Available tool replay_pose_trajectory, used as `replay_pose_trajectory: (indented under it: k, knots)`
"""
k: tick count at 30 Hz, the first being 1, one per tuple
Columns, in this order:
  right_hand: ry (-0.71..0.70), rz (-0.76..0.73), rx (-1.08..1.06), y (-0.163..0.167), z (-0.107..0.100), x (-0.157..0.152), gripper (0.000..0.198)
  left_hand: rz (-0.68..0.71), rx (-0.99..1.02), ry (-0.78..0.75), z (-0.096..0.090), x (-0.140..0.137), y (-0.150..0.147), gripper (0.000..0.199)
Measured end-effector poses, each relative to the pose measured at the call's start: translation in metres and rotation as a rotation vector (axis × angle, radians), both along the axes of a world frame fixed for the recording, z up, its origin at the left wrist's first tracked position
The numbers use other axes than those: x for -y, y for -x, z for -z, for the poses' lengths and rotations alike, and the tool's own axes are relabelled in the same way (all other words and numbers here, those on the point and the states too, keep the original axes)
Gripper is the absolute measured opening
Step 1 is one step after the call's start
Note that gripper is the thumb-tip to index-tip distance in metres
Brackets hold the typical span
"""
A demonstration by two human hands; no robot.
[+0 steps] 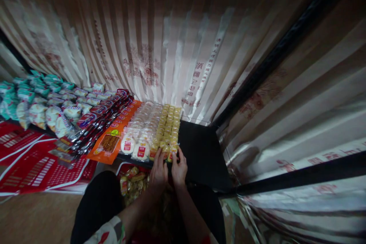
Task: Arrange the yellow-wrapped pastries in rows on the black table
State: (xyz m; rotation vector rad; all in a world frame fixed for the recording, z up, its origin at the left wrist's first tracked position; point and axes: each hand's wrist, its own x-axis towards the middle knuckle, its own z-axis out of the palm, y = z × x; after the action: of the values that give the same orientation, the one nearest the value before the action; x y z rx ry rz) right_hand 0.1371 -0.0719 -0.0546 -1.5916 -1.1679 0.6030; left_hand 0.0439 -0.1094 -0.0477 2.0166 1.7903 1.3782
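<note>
My left hand (pixel 159 168) is at the front end of the rows of small yellow-wrapped snack packets (pixel 169 122), its fingers closed on a packet there. Close beside it, my right hand (pixel 179 166) holds another yellow packet at the front right corner, thumb and fingers pressed around it. The yellow packets stand in tight rows on a black shelf (pixel 200 152). Directly left of them lie rows of clear-wrapped white round crackers (pixel 141 150). Below my hands, between my knees, a red basket holds more gold-wrapped packets (pixel 135 183), partly hidden by my forearms.
Further left lie an orange snack bag (pixel 107 145), dark red packs (pixel 100 116), white packets (pixel 58 118) and green packets (pixel 25 93). Red baskets (pixel 57 167) stand below at the left. A pleated printed curtain (pixel 177 53) hangs behind, with a black post (pixel 263 61) at the right.
</note>
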Motion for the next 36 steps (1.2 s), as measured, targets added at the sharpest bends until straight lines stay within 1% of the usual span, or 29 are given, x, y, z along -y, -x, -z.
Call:
replay_pose_trajectory:
  k: [3, 6, 10, 13, 16, 20, 24, 30, 36]
  knots:
    - [0.008, 0.004, 0.036, 0.001, -0.001, 0.002, 0.056, -0.038, 0.051, -0.01, 0.0, -0.002, -0.001, 0.042]
    - [0.029, 0.001, 0.052, 0.001, -0.004, 0.004, 0.056, -0.077, 0.08, 0.015, -0.003, -0.004, 0.0, 0.046]
    - [0.051, 0.0, 0.056, 0.002, -0.007, 0.006, 0.057, -0.07, 0.094, 0.087, -0.009, -0.007, -0.002, 0.049]
    - [0.056, 0.008, 0.063, 0.002, -0.008, 0.006, 0.058, -0.07, 0.124, 0.097, -0.014, -0.01, -0.005, 0.05]
    - [0.055, 0.017, 0.064, 0.002, -0.008, 0.007, 0.057, -0.064, 0.16, 0.1, -0.017, -0.014, -0.007, 0.047]
    - [0.013, 0.015, 0.073, 0.002, -0.006, 0.007, 0.057, -0.07, 0.172, 0.125, -0.016, -0.02, -0.005, 0.042]
    - [-0.009, 0.0, 0.07, 0.001, -0.002, 0.005, 0.059, -0.064, 0.134, 0.09, -0.012, -0.023, -0.002, 0.039]
    - [-0.02, -0.003, 0.086, 0.0, 0.001, 0.003, 0.058, -0.08, 0.068, 0.007, -0.012, -0.014, -0.004, 0.041]
    - [-0.034, 0.007, 0.1, 0.0, 0.002, 0.002, 0.056, -0.165, -0.018, -0.04, -0.012, -0.009, 0.001, 0.034]
